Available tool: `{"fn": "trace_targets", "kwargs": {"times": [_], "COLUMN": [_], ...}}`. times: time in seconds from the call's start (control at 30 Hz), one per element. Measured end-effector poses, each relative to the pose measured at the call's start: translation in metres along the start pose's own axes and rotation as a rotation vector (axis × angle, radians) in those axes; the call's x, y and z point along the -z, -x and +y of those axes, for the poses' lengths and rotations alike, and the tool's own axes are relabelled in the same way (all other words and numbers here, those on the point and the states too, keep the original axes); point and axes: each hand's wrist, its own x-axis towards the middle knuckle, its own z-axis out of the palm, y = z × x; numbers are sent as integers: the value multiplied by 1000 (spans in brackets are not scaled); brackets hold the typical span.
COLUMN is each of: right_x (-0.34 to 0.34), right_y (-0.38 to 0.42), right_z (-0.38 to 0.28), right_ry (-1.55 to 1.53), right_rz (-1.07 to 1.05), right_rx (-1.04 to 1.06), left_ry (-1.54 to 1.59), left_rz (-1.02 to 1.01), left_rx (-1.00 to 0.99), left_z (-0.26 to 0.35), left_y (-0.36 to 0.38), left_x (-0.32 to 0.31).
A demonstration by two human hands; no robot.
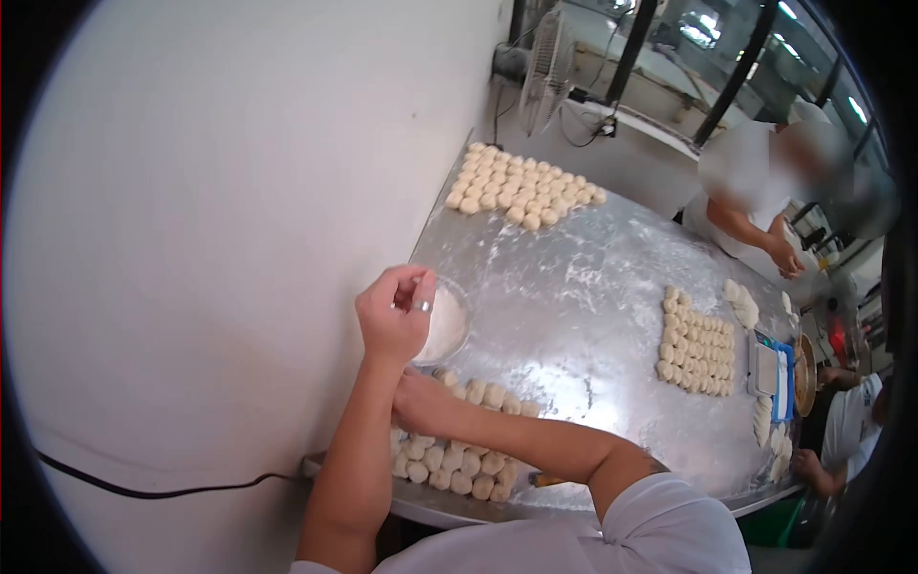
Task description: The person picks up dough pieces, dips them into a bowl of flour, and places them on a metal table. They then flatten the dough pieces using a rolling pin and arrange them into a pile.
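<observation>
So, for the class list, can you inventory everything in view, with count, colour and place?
Table: one, silver, centre
Wall: one, whitish, left
Dough balls: three groups, cream; far end, right side, near edge
Longer dough pieces: several, cream, right edge
Bowl: one, pale, by the wall
Powder: one heap, white, inside bowl; dusting on table
Scale: one, pale, right
Blue item: one, beside scale
Round vessel: one, brownish, far right
Fan: one, grey, top
Window: dark-framed, top right
Black cable: one, lower left
Co-workers: at least two, white tops, right
Left hand: one, over bowl, ring on, fingers curled
Right hand: one, below left wrist
</observation>
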Motion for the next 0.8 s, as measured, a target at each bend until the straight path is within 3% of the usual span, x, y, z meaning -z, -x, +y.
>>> {"fn": "trace_targets", "kwargs": {"times": [0.03, 0.13, 0.23, 0.33, 0.43, 0.53, 0.63, 0.8], "right_x": [24, 74, 115, 137, 149, 156, 172, 192], "right_y": [1, 16, 34, 56, 77, 92, 103, 100], "right_z": [-7, 13, 60, 122, 188, 258, 326, 403], "right_ry": [-204, -397, -448, -333, -222, -76, 103, 254], "right_rz": [159, 250, 458, 570, 602, 630, 625, 584], "right_rx": [-133, -370, -686, -892, -1021, -1064, -1079, -949], "left_ry": [2, -29, -66, 6, 4, -13, 11, 54], "left_rz": [-9, -36, -126, -249, -400, -483, -521, -635], "left_rx": [23, 50, 49, 168, 166, 129, -66, -61], "left_z": [0, 0, 4, 13, 12, 13, 20, 15], "left_y": [2, 7, 15, 29, 44, 59, 76, 87], "left_x": [-3, -9, -20, -31, -41, -50, -62, -72]}}
